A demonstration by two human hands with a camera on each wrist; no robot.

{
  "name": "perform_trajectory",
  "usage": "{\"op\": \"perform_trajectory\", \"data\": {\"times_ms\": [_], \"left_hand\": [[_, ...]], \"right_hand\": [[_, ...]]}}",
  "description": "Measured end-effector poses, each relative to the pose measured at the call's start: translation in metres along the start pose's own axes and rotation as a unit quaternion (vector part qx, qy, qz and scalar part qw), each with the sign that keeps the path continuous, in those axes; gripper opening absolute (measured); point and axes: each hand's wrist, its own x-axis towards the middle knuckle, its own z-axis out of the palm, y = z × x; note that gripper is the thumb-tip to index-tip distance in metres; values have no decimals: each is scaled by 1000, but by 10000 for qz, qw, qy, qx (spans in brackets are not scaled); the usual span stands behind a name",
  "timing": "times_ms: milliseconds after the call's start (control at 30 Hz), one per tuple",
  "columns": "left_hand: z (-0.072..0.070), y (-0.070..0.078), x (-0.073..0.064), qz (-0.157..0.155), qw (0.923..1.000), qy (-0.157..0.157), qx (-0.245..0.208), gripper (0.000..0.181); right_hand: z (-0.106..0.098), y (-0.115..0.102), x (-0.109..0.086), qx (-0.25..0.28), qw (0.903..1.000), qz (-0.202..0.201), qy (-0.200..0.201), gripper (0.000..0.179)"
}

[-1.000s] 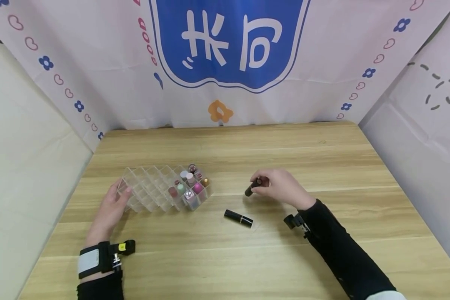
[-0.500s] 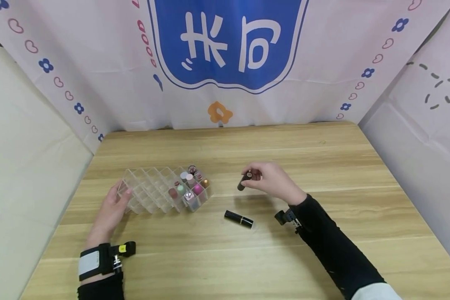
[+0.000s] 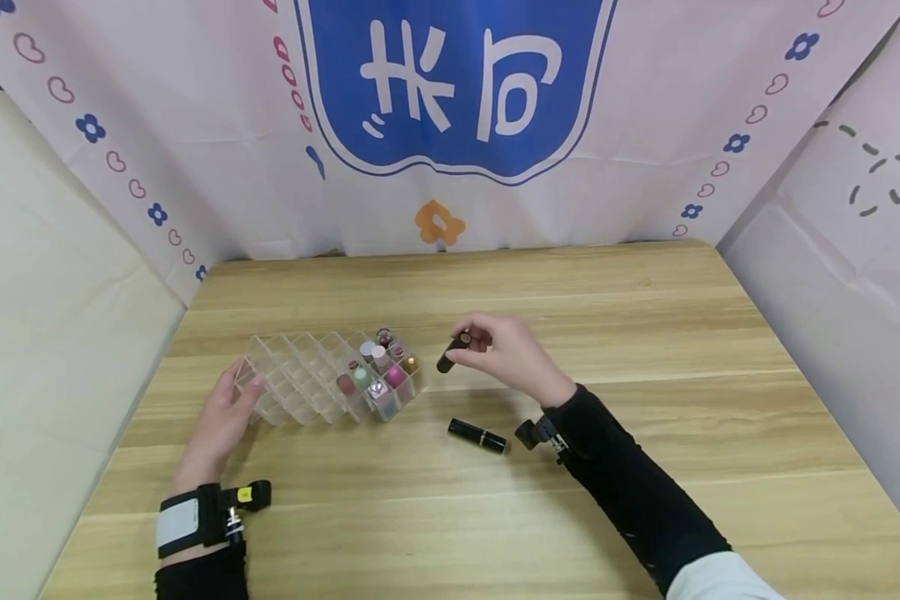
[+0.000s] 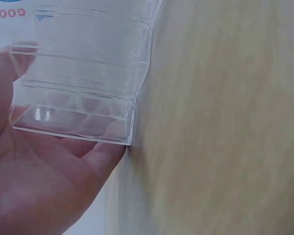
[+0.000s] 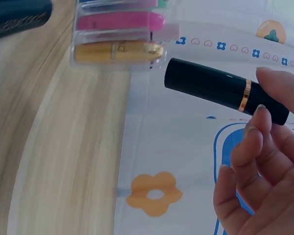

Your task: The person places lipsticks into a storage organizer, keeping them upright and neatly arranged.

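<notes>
A clear lipstick organizer (image 3: 300,379) with diamond-shaped slots stands on the left of the wooden table. My left hand (image 3: 225,421) grips its left end, and in the left wrist view the fingers (image 4: 105,159) wrap around the clear wall. Between thumb and fingertips, my right hand (image 3: 513,358) pinches a black lipstick (image 5: 206,85) by one end; a thin gold band circles it. It is tilted, raised above the table just right of the organizer. A second black lipstick (image 3: 477,436) lies on the table in front of the right hand.
Several lipsticks fill the organizer's right-hand slots, among them a pink one (image 5: 122,21) and a gold one (image 5: 115,51). A white printed cloth (image 3: 645,125) hangs behind the table (image 3: 390,525), with pale side walls left and right.
My right hand has lifted the black lipstick and carried it left toward the organizer. The left hand, organizer and second lipstick have stayed put.
</notes>
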Motion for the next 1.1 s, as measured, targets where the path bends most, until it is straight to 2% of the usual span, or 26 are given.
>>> {"op": "perform_trajectory", "data": {"times_ms": [233,500,1100], "left_hand": [[-1,-1,1,-83,10000,-9,-17,75],[-1,-2,1,19,10000,-12,6,74],[0,2,0,5,10000,-3,-2,71]], "right_hand": [[5,-13,12,158,9999,-37,52,25],[14,-24,24,243,9996,-137,-32,25],[37,-47,41,366,9981,-438,-227,26]]}}
